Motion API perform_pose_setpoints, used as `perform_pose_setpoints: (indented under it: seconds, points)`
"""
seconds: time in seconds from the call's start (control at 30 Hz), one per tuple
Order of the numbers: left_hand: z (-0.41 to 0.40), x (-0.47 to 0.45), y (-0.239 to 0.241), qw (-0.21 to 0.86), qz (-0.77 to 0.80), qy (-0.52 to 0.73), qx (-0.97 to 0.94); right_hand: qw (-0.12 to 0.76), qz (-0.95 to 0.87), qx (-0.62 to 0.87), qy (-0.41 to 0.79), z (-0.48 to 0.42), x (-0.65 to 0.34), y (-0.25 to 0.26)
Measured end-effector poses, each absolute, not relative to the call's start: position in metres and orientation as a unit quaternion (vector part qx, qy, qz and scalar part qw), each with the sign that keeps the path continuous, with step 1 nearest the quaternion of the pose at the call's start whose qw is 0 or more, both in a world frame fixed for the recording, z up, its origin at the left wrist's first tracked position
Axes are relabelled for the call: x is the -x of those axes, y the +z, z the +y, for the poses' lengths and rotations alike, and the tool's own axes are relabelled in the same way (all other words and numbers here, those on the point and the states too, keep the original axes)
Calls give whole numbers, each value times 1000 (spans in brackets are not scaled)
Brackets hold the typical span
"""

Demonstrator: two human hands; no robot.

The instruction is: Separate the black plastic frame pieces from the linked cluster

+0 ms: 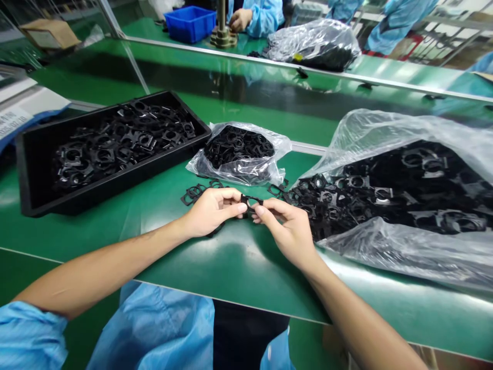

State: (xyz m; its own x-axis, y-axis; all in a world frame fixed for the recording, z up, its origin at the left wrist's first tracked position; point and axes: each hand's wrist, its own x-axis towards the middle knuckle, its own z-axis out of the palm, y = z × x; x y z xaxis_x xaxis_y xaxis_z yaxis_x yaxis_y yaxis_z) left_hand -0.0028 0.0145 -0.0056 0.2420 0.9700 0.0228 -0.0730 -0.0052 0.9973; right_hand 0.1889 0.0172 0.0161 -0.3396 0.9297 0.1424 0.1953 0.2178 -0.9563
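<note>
Between my two hands, above the green table, is a small black plastic frame (252,199) with a round opening. My left hand (215,209) pinches its left side between thumb and fingers. The right side is pinched by my right hand (287,226). Just behind my left hand lie a few loose black frames (192,193) on the table. An open clear plastic bag (281,146) full of black ring-like parts (239,146) stands beyond my hands. To the right, a large clear bag (362,128) spills many black frames (331,198) close to my right hand.
A black tray (127,172) heaped with similar black parts sits at the left. Past a metal rail (269,57) are a blue bin (190,24), a full plastic bag (316,43) and a co-worker's hand (241,19). A cardboard box (50,33) stands at the far left.
</note>
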Motion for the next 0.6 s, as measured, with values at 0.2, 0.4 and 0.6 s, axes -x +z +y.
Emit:
perform_pose_setpoints:
  seconds: [0.2,0.4,0.6]
  points:
    - [15,4,-4,589,364,469,-548,395,-609,403,557,18,-188,22]
    - [15,8,3,599,339,447,-572,398,-594,396,576,15,-189,29]
    - [15,7,3,595,370,436,-565,371,-590,383,607,18,-191,30]
